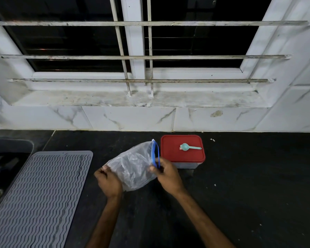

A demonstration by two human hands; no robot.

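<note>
- Spanning the upper half of the frame: barred window [141, 57], dark panes behind white bars
- Lower half: black countertop [249, 185]
- Lower left: grey ribbed mat [39, 194], lying flat on the countertop
- Centre: clear zip bag [132, 169], held between both hands, blue zip strip [152, 153] turned right, just beside the red-lidded container [177, 156]
- Right of centre: red-lidded container, standing on the countertop
- Left of the bag: left hand [107, 179], fingers curled, gripping the bag's left corner
- Right of the bag: right hand [166, 174], thumb and fingers pinching the strip's lower end
- On the red lid: teal scoop [188, 146], lying flat

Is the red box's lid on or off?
On. The red lid covers the box, and a teal scoop lies on top.
</note>
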